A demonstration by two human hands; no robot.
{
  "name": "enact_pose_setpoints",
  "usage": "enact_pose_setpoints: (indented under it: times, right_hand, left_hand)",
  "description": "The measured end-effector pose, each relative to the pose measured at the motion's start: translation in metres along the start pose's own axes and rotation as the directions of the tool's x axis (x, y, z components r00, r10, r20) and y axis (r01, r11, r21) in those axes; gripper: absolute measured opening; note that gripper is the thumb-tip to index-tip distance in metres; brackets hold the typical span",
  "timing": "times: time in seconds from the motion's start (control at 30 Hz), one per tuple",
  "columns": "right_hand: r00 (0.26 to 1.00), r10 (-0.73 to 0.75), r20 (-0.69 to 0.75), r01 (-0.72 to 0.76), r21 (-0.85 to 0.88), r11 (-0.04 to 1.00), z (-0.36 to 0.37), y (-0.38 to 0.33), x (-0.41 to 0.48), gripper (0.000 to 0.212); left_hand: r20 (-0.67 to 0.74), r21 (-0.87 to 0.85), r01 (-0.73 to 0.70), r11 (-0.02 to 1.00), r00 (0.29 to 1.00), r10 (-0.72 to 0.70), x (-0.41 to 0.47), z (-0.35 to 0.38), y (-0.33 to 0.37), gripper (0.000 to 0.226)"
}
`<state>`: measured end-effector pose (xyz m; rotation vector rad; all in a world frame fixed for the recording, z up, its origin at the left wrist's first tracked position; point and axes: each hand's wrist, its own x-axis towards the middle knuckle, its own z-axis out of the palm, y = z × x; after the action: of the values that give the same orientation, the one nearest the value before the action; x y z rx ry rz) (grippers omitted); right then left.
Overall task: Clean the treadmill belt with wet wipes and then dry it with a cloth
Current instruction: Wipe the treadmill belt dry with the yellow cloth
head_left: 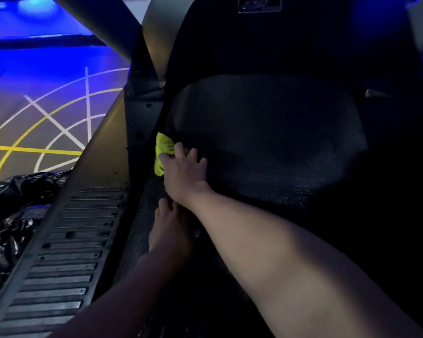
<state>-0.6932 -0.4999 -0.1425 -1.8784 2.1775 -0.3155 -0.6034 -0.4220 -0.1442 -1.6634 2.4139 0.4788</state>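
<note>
Right hand (185,173) presses the cloth (163,148) with spread fingers; belt (266,142) stretches to its right; left hand (171,230) rests flat behind.

two bare arms are all of the person that shows. the right hand (185,172) is bare, with shortish fingers and rounded knuckles. its bare wrist runs into a broad right forearm (266,245), uncovered all the way to the lower edge — smooth, lit along its upper side and shaded beneath. the left hand (171,230) is bare as well, slimmer-looking and deep in shadow, with one fingernail catching a little light at its right side. the left forearm (112,296) behind it is uncovered too — so dim that finer detail cannot be made out.
</note>
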Motion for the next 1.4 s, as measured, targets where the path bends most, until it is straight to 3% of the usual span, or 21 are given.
enact_pose_setpoints:
  times: [0.07, 0.17, 0.3, 0.47, 0.63, 0.87, 0.97, 1.07, 1.13, 1.27, 1.4]
  right_hand:
    - [0.999, 0.050, -0.002, -0.050, -0.002, 0.999, -0.004, 0.017, -0.007, 0.042]
    - [0.992, 0.125, 0.011, -0.125, -0.014, 0.992, -0.012, 0.050, -0.020, 0.048]
    - [0.975, 0.221, 0.020, -0.221, 0.003, 0.975, -0.033, 0.100, -0.048, 0.053]
    - [0.937, 0.348, 0.018, -0.348, -0.014, 0.937, -0.056, 0.161, -0.089, 0.060]
    - [0.887, 0.461, -0.031, -0.462, -0.056, 0.885, -0.074, 0.222, -0.133, 0.063]
    - [0.772, 0.584, -0.250, -0.632, -0.211, 0.745, -0.078, 0.276, -0.188, 0.062]
    - [0.754, 0.608, -0.248, -0.650, -0.143, 0.747, -0.076, 0.275, -0.188, 0.063]
    - [0.725, 0.664, -0.184, -0.678, -0.014, 0.735, -0.079, 0.263, -0.173, 0.060]
    - [0.717, 0.675, -0.175, -0.680, 0.035, 0.732, -0.078, 0.252, -0.165, 0.059]
    - [0.784, 0.596, -0.171, -0.594, 0.070, 0.801, -0.063, 0.211, -0.147, 0.060]
    - [0.854, 0.500, -0.142, -0.495, 0.072, 0.866, -0.043, 0.148, -0.121, 0.059]
  left_hand:
    - [0.040, 0.004, 0.037, 0.999, 0.999, -0.037, 0.001, 0.002, 0.004, 0.060]
    - [0.132, -0.092, 0.139, 0.986, 0.983, -0.126, 0.000, -0.005, 0.029, 0.085]
    - [0.248, 0.053, 0.187, 0.981, 0.949, -0.194, 0.002, -0.006, 0.055, 0.110]
    - [0.236, 0.113, -0.018, 0.993, 0.972, -0.009, 0.007, 0.000, 0.082, 0.096]
    - [0.345, 0.163, 0.036, 0.986, 0.934, -0.092, 0.009, -0.001, 0.111, 0.095]
    - [0.279, 0.105, 0.043, 0.994, 0.958, -0.071, 0.010, 0.003, 0.101, 0.105]
    - [0.179, 0.019, 0.000, 1.000, 0.984, -0.003, 0.009, -0.004, 0.085, 0.097]
    - [0.052, -0.134, 0.068, 0.989, 0.997, -0.062, 0.009, -0.014, 0.065, 0.086]
    - [0.020, -0.062, 0.113, 0.992, 0.994, -0.112, 0.007, -0.016, 0.054, 0.082]
    - [0.034, -0.098, 0.085, 0.991, 0.996, -0.082, 0.003, -0.010, 0.038, 0.074]
    - [-0.024, -0.169, 0.053, 0.984, 0.998, -0.058, -0.002, -0.016, 0.019, 0.049]
